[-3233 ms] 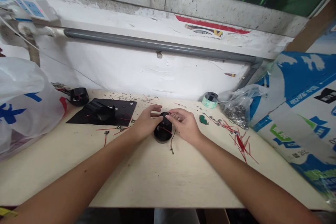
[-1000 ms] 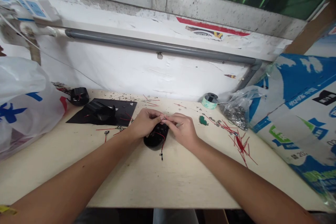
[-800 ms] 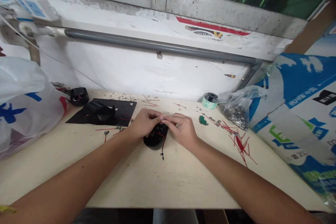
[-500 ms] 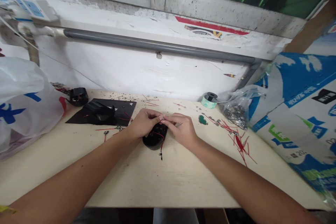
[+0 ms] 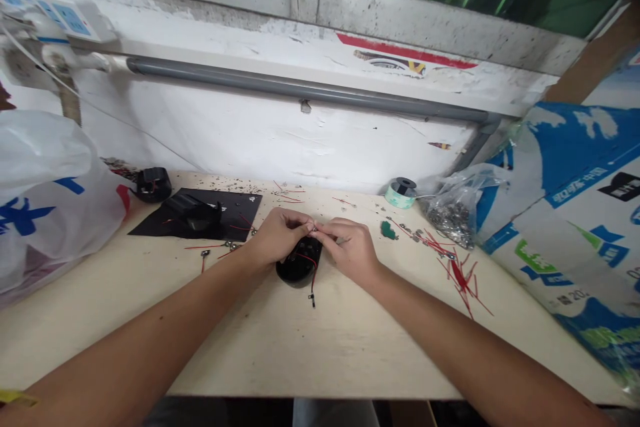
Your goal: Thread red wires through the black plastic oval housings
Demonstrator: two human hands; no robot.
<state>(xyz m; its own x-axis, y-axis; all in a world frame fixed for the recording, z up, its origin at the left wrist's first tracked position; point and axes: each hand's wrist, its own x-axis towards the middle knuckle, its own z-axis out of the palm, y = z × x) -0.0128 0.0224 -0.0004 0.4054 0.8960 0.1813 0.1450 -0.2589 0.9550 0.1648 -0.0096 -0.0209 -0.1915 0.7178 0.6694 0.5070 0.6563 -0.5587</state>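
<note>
Fingertips of my left hand [image 5: 281,235] and my right hand [image 5: 351,247] meet in a pinch at a small metal piece [image 5: 313,229], mostly covered by the fingers. Right beneath them a glossy black plastic housing [image 5: 295,271] rests on the table, its far part hidden by the hands. A red wire [image 5: 315,273] runs across the housing and hangs over its right side, ending in a small metal contact [image 5: 313,300] on the tabletop. Both hands are closed, thumbs against forefingers.
Left, a black sheet [image 5: 240,213] carries another black housing [image 5: 193,212]; a third housing [image 5: 153,185] stands beside a white plastic bag [image 5: 45,173]. Right are loose red wires [image 5: 463,280], a tape roll [image 5: 400,195], a bag of metal parts [image 5: 453,213] and a blue-white carton [image 5: 575,213].
The whole view has shifted slightly, so everything sits a little further right. Both hands keep their pinch over the black housing, with barely any finger movement.
</note>
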